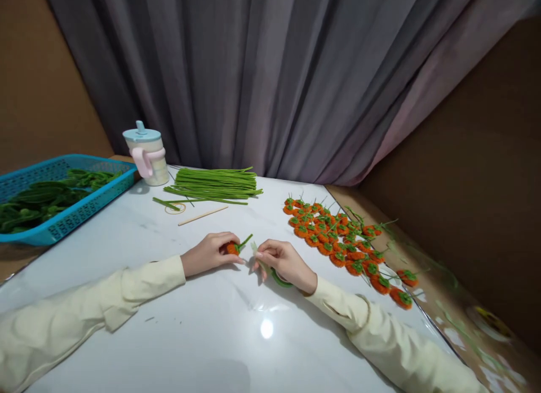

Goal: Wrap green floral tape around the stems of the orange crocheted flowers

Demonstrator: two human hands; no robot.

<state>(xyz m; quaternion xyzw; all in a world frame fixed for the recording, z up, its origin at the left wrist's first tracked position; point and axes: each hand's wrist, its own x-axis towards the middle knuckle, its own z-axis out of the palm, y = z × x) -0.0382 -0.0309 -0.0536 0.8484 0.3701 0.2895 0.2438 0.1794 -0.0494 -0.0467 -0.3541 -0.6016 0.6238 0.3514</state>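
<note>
My left hand (pixel 212 252) is closed on a small fuzzy orange persimmon shape (pixel 233 248), its green stem pointing up and to the right. My right hand (pixel 288 264) pinches a pale green strip of tape (pixel 255 248) between thumb and fingers, a short gap away from that stem. Under the right palm a green ring, apparently the tape roll (pixel 281 279), shows only in part. To the right lie many more orange persimmon shapes (pixel 325 247) with green tops and thin wires. Beyond my left hand sits a pile of green pipe cleaners (pixel 215 181).
A thin wooden stick (pixel 203 215) and a rubber band (pixel 174 208) lie before the green pile. At the left stands a blue basket (pixel 91 204) with green leaves, beside a lidded cup (pixel 147 156). A grey curtain (pixel 236 77) hangs behind the white marbled table (pixel 203 336).
</note>
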